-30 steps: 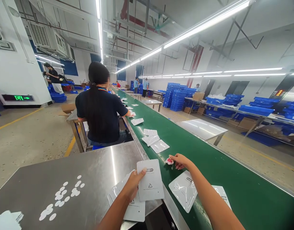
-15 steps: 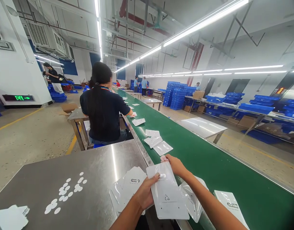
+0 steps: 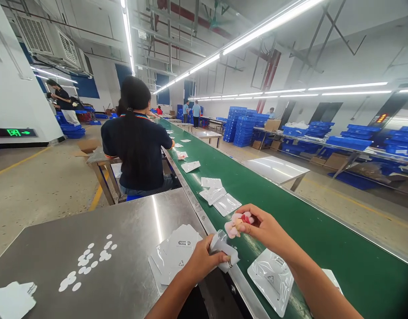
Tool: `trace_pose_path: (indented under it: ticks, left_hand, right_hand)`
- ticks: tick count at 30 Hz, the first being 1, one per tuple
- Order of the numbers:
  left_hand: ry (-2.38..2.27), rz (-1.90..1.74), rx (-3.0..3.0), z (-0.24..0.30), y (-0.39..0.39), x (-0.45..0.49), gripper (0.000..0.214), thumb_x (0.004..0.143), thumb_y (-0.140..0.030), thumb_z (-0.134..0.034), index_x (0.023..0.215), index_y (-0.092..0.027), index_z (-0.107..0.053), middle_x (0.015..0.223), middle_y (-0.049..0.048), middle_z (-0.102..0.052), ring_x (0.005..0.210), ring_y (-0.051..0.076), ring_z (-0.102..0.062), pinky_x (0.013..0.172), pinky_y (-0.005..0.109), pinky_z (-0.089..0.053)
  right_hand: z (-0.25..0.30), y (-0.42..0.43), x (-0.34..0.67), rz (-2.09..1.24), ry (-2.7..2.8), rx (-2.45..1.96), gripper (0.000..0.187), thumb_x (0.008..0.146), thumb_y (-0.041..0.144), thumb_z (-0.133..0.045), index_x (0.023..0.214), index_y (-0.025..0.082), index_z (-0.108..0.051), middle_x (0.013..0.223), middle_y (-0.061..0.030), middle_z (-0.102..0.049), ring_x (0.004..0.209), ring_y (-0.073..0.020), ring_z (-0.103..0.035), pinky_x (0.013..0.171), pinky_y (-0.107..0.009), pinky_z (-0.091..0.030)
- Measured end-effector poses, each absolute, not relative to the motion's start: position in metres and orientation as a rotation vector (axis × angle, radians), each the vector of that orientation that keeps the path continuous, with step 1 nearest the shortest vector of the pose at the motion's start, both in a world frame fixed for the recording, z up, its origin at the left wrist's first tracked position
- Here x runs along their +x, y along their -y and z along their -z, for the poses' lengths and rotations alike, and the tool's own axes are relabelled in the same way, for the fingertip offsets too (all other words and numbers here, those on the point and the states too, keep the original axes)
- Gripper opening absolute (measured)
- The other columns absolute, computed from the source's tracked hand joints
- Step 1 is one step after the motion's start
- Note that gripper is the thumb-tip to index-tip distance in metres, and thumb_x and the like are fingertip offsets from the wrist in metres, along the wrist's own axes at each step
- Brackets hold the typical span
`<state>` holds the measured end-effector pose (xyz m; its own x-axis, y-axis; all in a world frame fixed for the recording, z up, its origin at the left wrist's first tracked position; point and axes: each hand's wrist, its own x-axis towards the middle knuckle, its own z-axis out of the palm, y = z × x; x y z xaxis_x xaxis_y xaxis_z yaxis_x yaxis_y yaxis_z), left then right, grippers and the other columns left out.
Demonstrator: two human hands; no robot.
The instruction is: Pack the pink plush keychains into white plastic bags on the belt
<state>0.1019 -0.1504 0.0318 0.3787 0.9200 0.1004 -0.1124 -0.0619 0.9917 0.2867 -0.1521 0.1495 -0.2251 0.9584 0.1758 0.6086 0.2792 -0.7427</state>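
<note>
My left hand (image 3: 207, 255) is closed round a white plastic pouch (image 3: 228, 256), which is bent and tilted over the belt's metal edge. Above the green belt, my right hand (image 3: 262, 223) pinches a small pink and red plush toy (image 3: 238, 224). The toy is apart from the pouch, up and to its right. Left of my left hand lies a fanned pile of white printed pouches (image 3: 180, 246) on the steel table. Below my right hand, another glossy pouch (image 3: 273, 280) rests on the belt, and a further one is partly hidden behind my forearm.
On the steel table (image 3: 124, 270) lie scattered white round discs (image 3: 86, 259) and a stack of white cards (image 3: 13, 299). Several pouches (image 3: 213, 195) lie along the green conveyor belt (image 3: 253, 190). A seated co-worker (image 3: 135, 141) is ahead on the left. Blue crates (image 3: 238, 126) stand at right.
The pouch has gone from upright and flat to folded over in my left hand. My right hand has moved away from it to the right, and the plush toy now shows plainly.
</note>
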Motion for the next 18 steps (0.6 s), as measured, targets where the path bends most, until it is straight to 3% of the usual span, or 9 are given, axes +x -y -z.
trace_pose_path:
  ticks: [7,12,15,18]
  left_hand:
    - [-0.950,-0.956,1.556,-0.037,0.162,0.105,0.024,0.065,-0.031,-0.068,0.084,-0.018,-0.062,0.075,-0.0018,-0.060,0.070,0.015,-0.049,0.062,0.023,-0.035]
    - [-0.799,-0.970,1.379,-0.033,0.164,0.115,0.037,0.064,-0.033,-0.071,0.095,-0.015,-0.062,0.086,0.0017,-0.062,0.078,0.018,-0.052,0.067,0.024,-0.039]
    - [-0.721,-0.963,1.306,-0.033,0.166,0.121,0.038,0.065,-0.027,-0.069,0.100,-0.015,-0.060,0.088,0.0020,-0.063,0.079,0.017,-0.054,0.068,0.024,-0.041]
    - [-0.740,-0.962,1.377,-0.035,0.170,0.130,0.033,0.067,-0.018,-0.063,0.099,-0.018,-0.061,0.091,0.0007,-0.064,0.081,0.016,-0.054,0.074,0.026,-0.041]
  right_hand:
    - [-0.148,0.175,0.270,-0.456,2.154,-1.592,0.031,0.074,0.041,-0.061,0.097,0.025,-0.048,0.076,0.0030,-0.061,0.063,-0.0135,-0.053,0.057,-0.025,-0.039]
    - [-0.138,0.185,0.274,-0.350,2.323,-1.411,0.025,0.089,0.037,-0.042,0.108,0.026,-0.054,0.099,-0.0027,-0.063,0.089,-0.0167,-0.056,0.078,-0.031,-0.043]
    - [-0.125,0.191,0.281,-0.365,2.462,-1.275,0.029,0.085,0.045,-0.047,0.102,0.027,-0.062,0.130,-0.0037,-0.048,0.120,-0.0231,-0.039,0.097,-0.039,-0.034]
    - [-0.110,0.197,0.288,-0.424,2.482,-1.333,0.034,0.081,0.051,-0.051,0.077,0.022,-0.067,0.143,-0.0005,-0.030,0.131,-0.0291,-0.022,0.103,-0.043,-0.027]
